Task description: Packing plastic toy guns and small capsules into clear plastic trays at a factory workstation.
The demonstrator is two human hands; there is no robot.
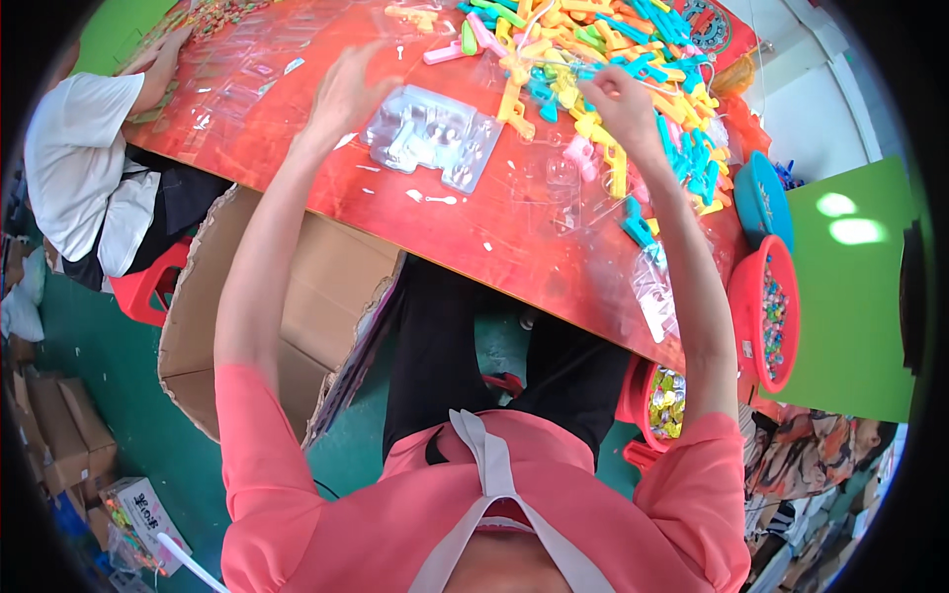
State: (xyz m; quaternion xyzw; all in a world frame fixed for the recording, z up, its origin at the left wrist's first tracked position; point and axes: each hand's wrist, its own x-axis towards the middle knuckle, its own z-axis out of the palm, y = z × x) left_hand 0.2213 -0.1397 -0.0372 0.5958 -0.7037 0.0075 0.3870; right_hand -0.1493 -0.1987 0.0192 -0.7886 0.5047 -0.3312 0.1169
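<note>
My left hand [348, 87] is over the red table, just left of a clear moulded plastic tray [479, 148]. It is slightly blurred, with thumb and fingers apart and nothing visible between them. At the near edge of a heap of plastic toy pieces [677, 79], my right hand [621, 103] has its fingers curled together. Whatever they hold, if anything, is hidden. The pieces are yellow, orange, teal and pink, several shaped like small toy pistols. A pink and green piece [467, 42] lies at the heap's left end, beyond the tray.
Small white plastic bits [435, 199] are scattered on the red table [395, 212]. A cardboard box [326, 267] stands below its front edge. A teal basin [756, 203] and a red basin [739, 296] of colourful small items stand at right. Another person [74, 148] sits at far left.
</note>
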